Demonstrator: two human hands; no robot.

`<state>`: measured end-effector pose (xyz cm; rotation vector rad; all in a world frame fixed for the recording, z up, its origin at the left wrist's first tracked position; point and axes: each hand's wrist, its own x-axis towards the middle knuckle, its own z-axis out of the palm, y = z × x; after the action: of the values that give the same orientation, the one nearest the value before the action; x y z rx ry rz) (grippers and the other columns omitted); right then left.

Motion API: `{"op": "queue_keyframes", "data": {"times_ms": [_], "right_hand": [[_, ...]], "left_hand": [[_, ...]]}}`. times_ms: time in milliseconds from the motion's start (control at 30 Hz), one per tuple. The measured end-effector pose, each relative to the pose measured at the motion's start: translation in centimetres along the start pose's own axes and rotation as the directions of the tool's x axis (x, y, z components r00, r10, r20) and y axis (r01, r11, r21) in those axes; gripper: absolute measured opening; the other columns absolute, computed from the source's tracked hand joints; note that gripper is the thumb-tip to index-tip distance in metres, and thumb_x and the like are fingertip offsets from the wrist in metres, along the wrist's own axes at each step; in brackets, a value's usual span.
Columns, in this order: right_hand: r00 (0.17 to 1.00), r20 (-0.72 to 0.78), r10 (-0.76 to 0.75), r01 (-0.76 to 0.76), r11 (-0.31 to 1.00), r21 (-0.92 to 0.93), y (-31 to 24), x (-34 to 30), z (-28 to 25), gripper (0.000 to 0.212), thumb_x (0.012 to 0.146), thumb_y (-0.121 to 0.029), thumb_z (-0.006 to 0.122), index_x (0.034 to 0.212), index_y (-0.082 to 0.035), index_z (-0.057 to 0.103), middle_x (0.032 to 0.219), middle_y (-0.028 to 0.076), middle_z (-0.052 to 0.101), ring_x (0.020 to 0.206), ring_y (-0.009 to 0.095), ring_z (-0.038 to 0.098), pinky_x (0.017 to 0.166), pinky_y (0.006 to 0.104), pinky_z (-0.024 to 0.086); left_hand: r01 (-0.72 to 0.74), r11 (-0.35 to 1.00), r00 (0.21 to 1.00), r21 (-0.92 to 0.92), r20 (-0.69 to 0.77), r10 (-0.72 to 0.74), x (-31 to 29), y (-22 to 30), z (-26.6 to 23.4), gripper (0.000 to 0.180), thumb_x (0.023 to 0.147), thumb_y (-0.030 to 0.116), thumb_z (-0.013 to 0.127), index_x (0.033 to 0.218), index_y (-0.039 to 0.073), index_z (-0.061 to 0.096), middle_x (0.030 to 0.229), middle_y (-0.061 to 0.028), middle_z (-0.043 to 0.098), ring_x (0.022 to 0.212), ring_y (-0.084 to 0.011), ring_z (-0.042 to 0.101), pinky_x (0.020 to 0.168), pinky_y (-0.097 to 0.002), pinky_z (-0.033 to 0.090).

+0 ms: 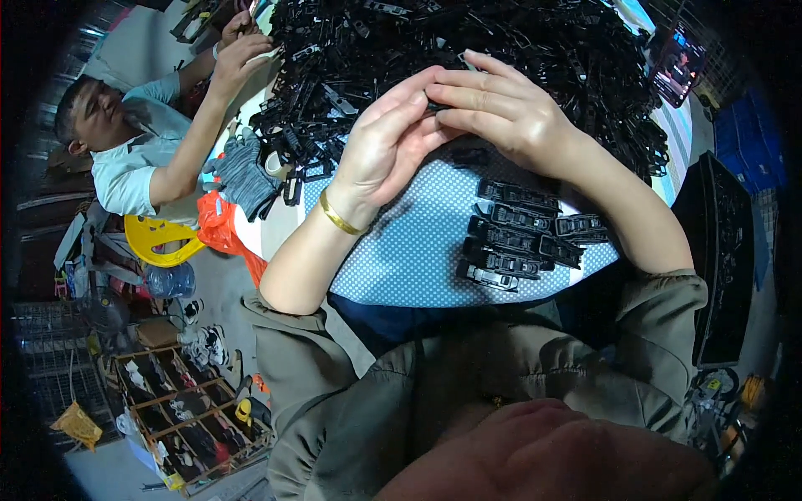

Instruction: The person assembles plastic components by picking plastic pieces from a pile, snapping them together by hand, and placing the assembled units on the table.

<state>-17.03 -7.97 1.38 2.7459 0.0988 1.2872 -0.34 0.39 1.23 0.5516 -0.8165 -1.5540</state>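
Note:
My left hand (pixel 380 146), with a gold bangle on its wrist, meets my right hand (pixel 518 113) over the near edge of a large pile of black plastic parts (pixel 535 42). The fingers of both hands are bent and closed together at the tips. Only a dark sliver shows between them, so whatever they grip is mostly hidden. Below my right wrist, a group of similar black plastic pieces (pixel 514 238) lies in stacked rows on the blue dotted table cover (pixel 401 250).
At the left, another person (pixel 142 159) works at the pile's edge. A grey glove (pixel 242 171), a tape roll (pixel 276 163) and an orange plastic bag (pixel 219 225) are on that side. A lit phone (pixel 677 67) stands at the far right. A yellow stool (pixel 159 242) is lower left.

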Motion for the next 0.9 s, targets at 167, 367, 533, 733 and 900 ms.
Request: {"op": "queue_keyframes", "data": {"times_ms": [167,367,533,733,900], "right_hand": [[0.980,0.008,0.197,-0.190,0.938,0.290,1.4,0.0,-0.5,0.029,0.077,-0.007,0.059,0.106,-0.004,0.059,0.107,0.008,0.059,0.116,0.025,0.045,0.092,0.0393,0.041],[0.801,0.065,0.596,-0.598,0.800,0.038,6.4,-2.5,-3.3,0.019,0.082,-0.007,0.055,0.099,-0.006,0.063,0.096,0.008,0.061,0.085,0.017,0.060,0.071,0.0257,0.049],[0.747,0.459,0.480,-0.391,0.877,-0.280,4.0,-3.0,-1.0,0.040,0.061,0.003,0.060,0.100,-0.002,0.060,0.101,0.007,0.059,0.102,0.022,0.048,0.090,0.0347,0.040],[0.725,0.493,0.482,-0.364,0.875,-0.320,3.9,-1.9,-0.6,0.035,0.062,0.000,0.062,0.097,-0.002,0.058,0.097,0.008,0.058,0.098,0.022,0.052,0.084,0.0338,0.042],[0.759,0.157,0.631,-0.646,0.760,0.066,5.3,-2.8,0.0,0.029,0.070,-0.008,0.067,0.097,-0.005,0.056,0.088,0.006,0.058,0.074,0.015,0.056,0.065,0.0260,0.046]], "left_hand": [[0.035,0.999,0.999,-0.012,0.010,-0.035,0.7,-0.1,-1.3,0.037,0.092,0.009,0.034,0.126,-0.005,0.032,0.116,-0.0202,0.048,0.107,-0.0319,0.051,0.092,-0.0430,0.042],[0.065,0.983,0.989,0.174,-0.139,-0.041,0.5,0.1,-0.7,0.038,0.092,0.009,0.035,0.126,-0.006,0.028,0.107,-0.0300,0.049,0.101,-0.0396,0.053,0.086,-0.0410,0.048],[0.143,0.967,0.985,0.211,-0.128,-0.118,0.5,-0.4,-0.9,0.044,0.093,0.011,0.036,0.129,-0.008,0.021,0.099,-0.0196,0.051,0.090,-0.0332,0.060,0.077,-0.0348,0.053],[0.195,0.953,0.971,0.233,-0.184,-0.153,0.3,-0.5,-0.5,0.041,0.093,0.011,0.036,0.126,-0.009,0.026,0.094,-0.0158,0.052,0.088,-0.0312,0.061,0.076,-0.0337,0.053],[0.184,0.960,0.970,0.213,-0.198,-0.143,0.3,-0.3,-0.1,0.040,0.093,0.012,0.034,0.126,-0.009,0.025,0.091,-0.0149,0.051,0.088,-0.0310,0.061,0.077,-0.0338,0.053]]}}
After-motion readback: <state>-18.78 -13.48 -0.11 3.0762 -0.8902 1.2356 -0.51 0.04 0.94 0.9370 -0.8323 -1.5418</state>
